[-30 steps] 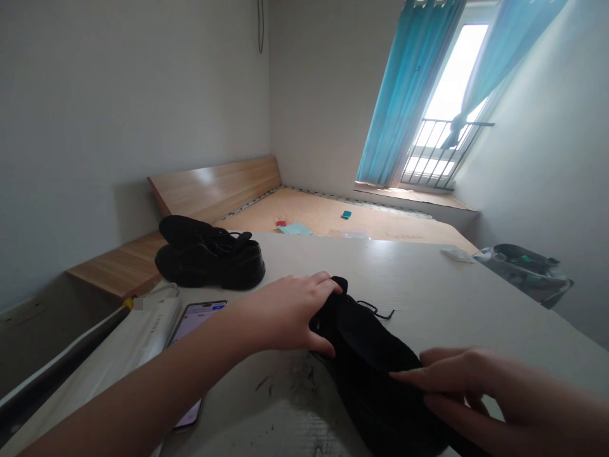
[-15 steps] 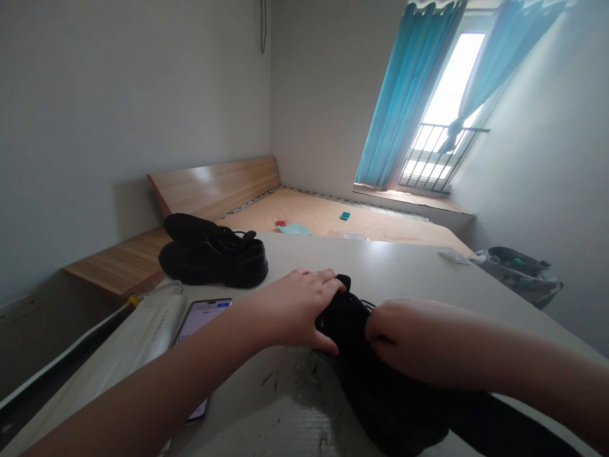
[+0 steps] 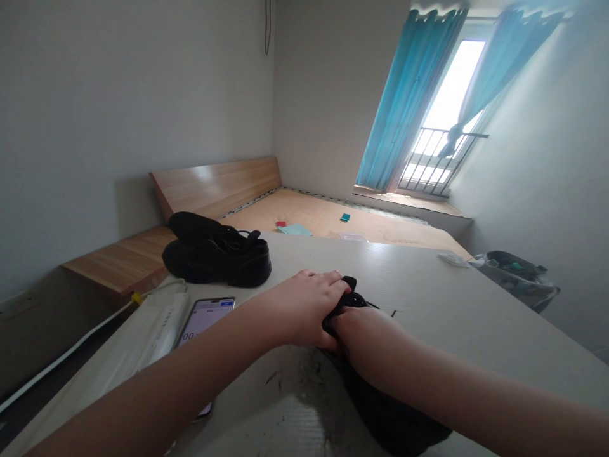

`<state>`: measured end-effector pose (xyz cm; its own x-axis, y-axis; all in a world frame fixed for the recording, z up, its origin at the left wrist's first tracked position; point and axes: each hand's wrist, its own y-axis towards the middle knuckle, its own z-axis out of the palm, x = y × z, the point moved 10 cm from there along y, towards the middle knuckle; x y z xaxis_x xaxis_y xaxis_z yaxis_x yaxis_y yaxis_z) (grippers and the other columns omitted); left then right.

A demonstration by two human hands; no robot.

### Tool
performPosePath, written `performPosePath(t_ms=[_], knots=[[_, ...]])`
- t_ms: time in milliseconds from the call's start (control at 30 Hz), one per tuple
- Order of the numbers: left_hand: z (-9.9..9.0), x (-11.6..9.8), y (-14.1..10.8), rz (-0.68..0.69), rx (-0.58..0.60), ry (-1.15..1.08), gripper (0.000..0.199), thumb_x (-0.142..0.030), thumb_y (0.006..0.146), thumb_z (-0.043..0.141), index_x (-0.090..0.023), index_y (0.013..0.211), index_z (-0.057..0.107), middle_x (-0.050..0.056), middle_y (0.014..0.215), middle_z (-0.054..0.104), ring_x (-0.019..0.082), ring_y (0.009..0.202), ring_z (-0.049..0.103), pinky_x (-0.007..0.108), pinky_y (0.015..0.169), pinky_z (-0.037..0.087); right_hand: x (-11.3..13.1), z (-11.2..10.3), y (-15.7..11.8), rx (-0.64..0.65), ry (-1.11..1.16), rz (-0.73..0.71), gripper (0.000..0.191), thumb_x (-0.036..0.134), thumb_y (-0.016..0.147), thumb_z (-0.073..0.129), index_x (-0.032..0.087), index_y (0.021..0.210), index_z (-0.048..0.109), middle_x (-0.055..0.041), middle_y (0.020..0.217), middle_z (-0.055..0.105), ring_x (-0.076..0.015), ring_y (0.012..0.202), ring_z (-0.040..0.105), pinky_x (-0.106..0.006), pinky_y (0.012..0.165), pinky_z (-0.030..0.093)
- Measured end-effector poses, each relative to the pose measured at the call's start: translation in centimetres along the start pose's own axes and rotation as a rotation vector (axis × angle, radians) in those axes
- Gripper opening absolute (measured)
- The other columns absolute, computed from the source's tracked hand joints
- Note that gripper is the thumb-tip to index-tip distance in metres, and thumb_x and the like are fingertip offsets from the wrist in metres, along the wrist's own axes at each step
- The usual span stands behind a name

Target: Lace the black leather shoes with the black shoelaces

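Note:
A black shoe (image 3: 394,412) lies on the white table under both hands, its toe toward me and its laces loose at the far end. My left hand (image 3: 304,308) wraps over the shoe's heel end, fingers on the far rim and thumb on the near side. My right hand (image 3: 364,336) is curled at the shoe's opening. Its fingertips go down into the shoe and are hidden, so anything they hold cannot be seen. A second black shoe (image 3: 216,263), also with laces, stands at the table's far left edge.
On the white tabletop (image 3: 476,330), a phone (image 3: 207,317) with a lit screen lies partly under my left forearm. Beside it is a whitish packet (image 3: 157,317) with a cable (image 3: 80,343). Clear plastic (image 3: 451,259) lies at the far right edge, near a lined bin (image 3: 518,279).
My right hand has moved left and into the shoe's opening, close to my left hand. The long black piece seen at lower right is no longer visible. My left hand keeps its hold.

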<state>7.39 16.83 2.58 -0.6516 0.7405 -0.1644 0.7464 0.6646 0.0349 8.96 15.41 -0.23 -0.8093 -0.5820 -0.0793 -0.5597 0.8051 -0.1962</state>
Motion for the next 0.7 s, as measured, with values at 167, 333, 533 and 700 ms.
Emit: performPosePath(t_ms=[167, 333, 533, 700], knots=[[0.0, 0.0, 0.0, 0.001, -0.010, 0.004, 0.081, -0.053, 0.071, 0.069, -0.012, 0.135, 0.040, 0.018, 0.147, 0.035, 0.030, 0.130, 0.039, 0.043, 0.105, 0.033, -0.4, 1.1, -0.6, 0.084, 0.007, -0.009, 0.026, 0.007, 0.077, 0.052, 0.006, 0.095, 0.071, -0.0204, 0.098, 0.071, -0.0331, 0.091, 0.067, -0.039, 0.080, 0.050], [0.0, 0.1, -0.1, 0.001, -0.009, 0.014, 0.080, -0.053, 0.073, 0.066, -0.013, 0.136, 0.039, 0.017, 0.147, 0.036, 0.030, 0.130, 0.040, 0.041, 0.104, 0.034, -0.6, 1.3, -0.1, 0.052, 0.046, -0.030, 0.034, 0.010, 0.078, 0.053, 0.003, 0.109, 0.066, -0.0219, 0.112, 0.066, -0.0318, 0.104, 0.062, -0.037, 0.091, 0.047], [0.0, 0.0, -0.1, 0.013, -0.017, 0.007, 0.079, -0.054, 0.073, 0.065, -0.013, 0.136, 0.039, 0.017, 0.147, 0.035, 0.030, 0.131, 0.038, 0.042, 0.105, 0.032, -1.0, 2.4, 1.5, 0.023, 0.042, -0.049, 0.047, 0.017, 0.077, 0.060, 0.001, 0.121, 0.059, -0.0245, 0.122, 0.060, -0.0359, 0.107, 0.059, -0.041, 0.092, 0.046], [0.0, 0.1, -0.1, 0.003, -0.013, 0.005, 0.082, -0.054, 0.072, 0.067, -0.013, 0.137, 0.038, 0.017, 0.148, 0.034, 0.030, 0.131, 0.038, 0.041, 0.105, 0.033, -1.3, 2.4, 1.3, 0.024, 0.035, -0.017, 0.044, 0.017, 0.079, 0.058, 0.003, 0.120, 0.060, -0.0218, 0.121, 0.062, -0.0344, 0.107, 0.060, -0.038, 0.091, 0.046]])
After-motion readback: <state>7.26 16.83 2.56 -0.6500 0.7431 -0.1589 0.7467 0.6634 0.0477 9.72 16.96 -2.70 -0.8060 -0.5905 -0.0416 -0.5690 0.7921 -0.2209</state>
